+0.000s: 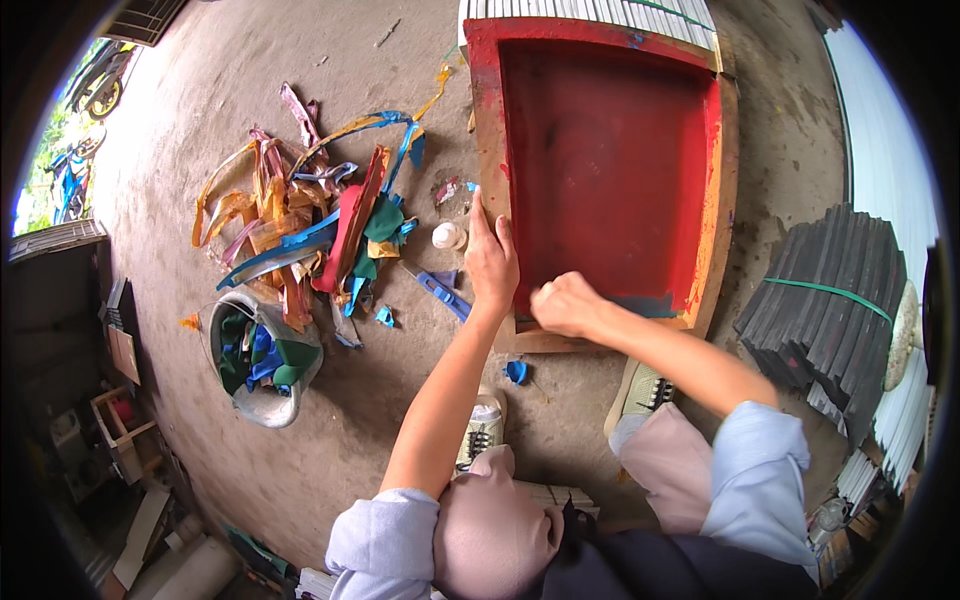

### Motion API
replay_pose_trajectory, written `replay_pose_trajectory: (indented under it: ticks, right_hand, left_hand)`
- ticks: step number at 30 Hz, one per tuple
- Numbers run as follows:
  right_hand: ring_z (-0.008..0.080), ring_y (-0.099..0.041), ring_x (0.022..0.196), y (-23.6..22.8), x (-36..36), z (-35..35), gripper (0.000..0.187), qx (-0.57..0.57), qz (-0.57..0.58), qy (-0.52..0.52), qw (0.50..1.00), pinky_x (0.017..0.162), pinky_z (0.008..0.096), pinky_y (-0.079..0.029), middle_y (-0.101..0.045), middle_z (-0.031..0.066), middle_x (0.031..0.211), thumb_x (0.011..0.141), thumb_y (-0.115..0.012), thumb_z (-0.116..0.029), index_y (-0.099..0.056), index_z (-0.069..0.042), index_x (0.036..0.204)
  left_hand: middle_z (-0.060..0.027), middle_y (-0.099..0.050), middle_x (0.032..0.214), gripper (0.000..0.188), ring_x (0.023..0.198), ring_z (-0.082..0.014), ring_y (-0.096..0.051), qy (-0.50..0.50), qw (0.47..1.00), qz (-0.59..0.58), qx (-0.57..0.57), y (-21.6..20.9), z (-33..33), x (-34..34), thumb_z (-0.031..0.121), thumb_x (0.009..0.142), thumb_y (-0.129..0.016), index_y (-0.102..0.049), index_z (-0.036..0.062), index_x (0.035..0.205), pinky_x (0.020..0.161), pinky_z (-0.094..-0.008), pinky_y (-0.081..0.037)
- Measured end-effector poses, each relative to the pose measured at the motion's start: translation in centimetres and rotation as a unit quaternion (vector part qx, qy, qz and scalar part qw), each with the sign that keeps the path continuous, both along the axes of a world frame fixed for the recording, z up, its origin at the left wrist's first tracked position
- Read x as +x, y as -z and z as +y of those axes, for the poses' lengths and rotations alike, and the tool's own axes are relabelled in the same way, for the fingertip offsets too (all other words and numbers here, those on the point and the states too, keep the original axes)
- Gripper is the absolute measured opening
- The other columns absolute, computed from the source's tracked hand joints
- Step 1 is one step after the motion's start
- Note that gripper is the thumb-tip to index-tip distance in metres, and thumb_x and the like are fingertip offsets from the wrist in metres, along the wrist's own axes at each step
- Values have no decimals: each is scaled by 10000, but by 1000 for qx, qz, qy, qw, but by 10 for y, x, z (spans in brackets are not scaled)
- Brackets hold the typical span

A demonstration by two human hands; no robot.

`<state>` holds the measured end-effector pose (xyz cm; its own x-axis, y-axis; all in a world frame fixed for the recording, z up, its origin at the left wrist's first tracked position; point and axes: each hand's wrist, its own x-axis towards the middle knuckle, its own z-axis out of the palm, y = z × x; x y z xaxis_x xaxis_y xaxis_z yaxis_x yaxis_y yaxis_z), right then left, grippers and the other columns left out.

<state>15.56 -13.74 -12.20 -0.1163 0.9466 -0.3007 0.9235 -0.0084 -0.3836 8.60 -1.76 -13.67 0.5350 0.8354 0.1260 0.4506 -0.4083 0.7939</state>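
Observation:
In front of me lies a wooden-edged frame (490, 120) with a deep red inner panel (610, 170), its rim smeared with red and orange. My left hand (492, 265) rests along the frame's left edge, fingers stretched out toward the far side. Over the near left corner, my right hand (566, 304) is closed in a fist; whatever it may grip is hidden. A blue utility knife (442, 296) lies on the floor left of my left hand, with a small white round object (449, 236) just beyond it.
A heap of coloured strips (300, 220) covers the floor at left. Nearer stands a bucket (288, 408) with blue and green scraps. White strips (590, 12) are bundled under the frame's far end. Dark grey slats (830, 310), tied with green strap, sit at right.

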Motion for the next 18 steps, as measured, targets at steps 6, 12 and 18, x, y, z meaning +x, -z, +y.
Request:
replay_pose_trajectory:
  ticks: [6, 12, 18]
  right_hand:
    - [329, -599, 515, -92, 74, -17, 189, 51, -41, 43, 997, 487, 430, -461, -588, 166, 568, 824, -515, -151, -551, -27, 686]
    - [357, -619, 627, -75, 60, -47, 162, 48, 12, 160, 986, 566, 458, -492, -631, 147, 692, 885, -493, -163, -529, -27, 804]
    - [381, -620, 724, -56, 56, -54, 160, 25, 54, 305, 951, 621, 480, -490, -627, 178, 753, 906, -473, -175, -510, -28, 855]
  left_hand:
    - [-233, -497, 1278, 492, 1073, -420, -539, -17, 999, 32, -30, -9, 0, -2, 234, 957, -413, -290, 66, 1403, 857, -464, -465]
    - [-231, -485, 1291, 484, 1092, -412, -531, -15, 999, 21, -33, -10, 0, 1, 228, 953, -423, -308, 61, 1392, 871, -457, -460]
    - [-241, -491, 1278, 472, 1099, -417, -526, -15, 1000, -23, -14, -3, 0, 0, 223, 957, -421, -311, 70, 1390, 883, -456, -451]
